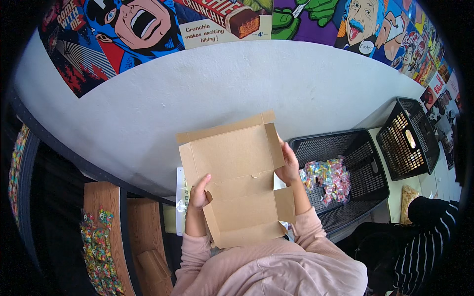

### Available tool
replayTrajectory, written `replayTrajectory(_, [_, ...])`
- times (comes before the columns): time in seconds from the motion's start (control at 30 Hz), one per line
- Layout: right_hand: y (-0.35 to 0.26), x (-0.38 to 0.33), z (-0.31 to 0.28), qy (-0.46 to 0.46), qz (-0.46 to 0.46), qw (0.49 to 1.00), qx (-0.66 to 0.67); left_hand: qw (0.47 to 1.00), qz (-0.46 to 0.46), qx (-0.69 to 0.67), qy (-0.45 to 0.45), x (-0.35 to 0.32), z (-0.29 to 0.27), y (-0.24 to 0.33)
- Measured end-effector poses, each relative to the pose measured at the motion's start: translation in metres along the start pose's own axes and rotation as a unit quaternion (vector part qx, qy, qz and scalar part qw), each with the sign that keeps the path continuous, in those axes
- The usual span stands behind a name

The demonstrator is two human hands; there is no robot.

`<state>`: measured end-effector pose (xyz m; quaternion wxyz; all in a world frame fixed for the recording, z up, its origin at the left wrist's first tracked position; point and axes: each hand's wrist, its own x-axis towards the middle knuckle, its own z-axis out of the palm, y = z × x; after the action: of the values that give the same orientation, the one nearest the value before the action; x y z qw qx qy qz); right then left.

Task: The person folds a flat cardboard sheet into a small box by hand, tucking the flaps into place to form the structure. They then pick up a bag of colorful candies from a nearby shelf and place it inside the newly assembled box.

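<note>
A brown cardboard box, unfolded with its lid, side flaps and tray part spread open, is held up in front of me. My left hand grips its left edge near the middle fold, thumb lying on the inner face. On the other side my right hand holds the right edge, its fingers partly hidden behind the cardboard. The inside of the box shows bare board with creases and small slots. To the right of my right hand, a black plastic crate holds several small clear packets of colourful sweets.
Another black crate stands tilted at the far right. Near it lie a bag of yellowish snacks and a striped garment. At left, wooden shelving carries colourful packets. A white wall with posters rises ahead.
</note>
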<state>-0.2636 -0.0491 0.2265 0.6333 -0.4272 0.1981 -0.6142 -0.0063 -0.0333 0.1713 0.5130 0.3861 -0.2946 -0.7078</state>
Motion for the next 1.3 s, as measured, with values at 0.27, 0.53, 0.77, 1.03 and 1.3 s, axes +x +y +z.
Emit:
replayTrajectory(0.27, [0.017, -0.005, -0.026, -0.053, 0.117, 0.978, 0.164, 0.998, -0.029, -0.011, -0.057, 0.002, 0.008, 0.0])
replayTrajectory(0.53, [0.005, 0.004, -0.007, 0.066, 0.172, 0.98, -0.073, 0.996, -0.013, 0.077, -0.034, -0.002, 0.022, 0.012])
replayTrajectory(0.77, [0.0, 0.008, -0.013, 0.095, 0.166, 0.972, -0.134, 0.997, -0.052, -0.01, -0.064, 0.001, 0.019, 0.01])
replayTrajectory(1.03, [-0.001, 0.034, -0.013, 0.147, 0.057, 0.965, -0.209, 0.997, -0.032, 0.076, 0.003, -0.005, 0.038, 0.017])
replayTrajectory(1.3, [-0.006, 0.013, -0.013, 0.119, 0.091, 0.959, -0.24, 0.997, -0.066, 0.039, 0.031, -0.002, 0.031, 0.015])
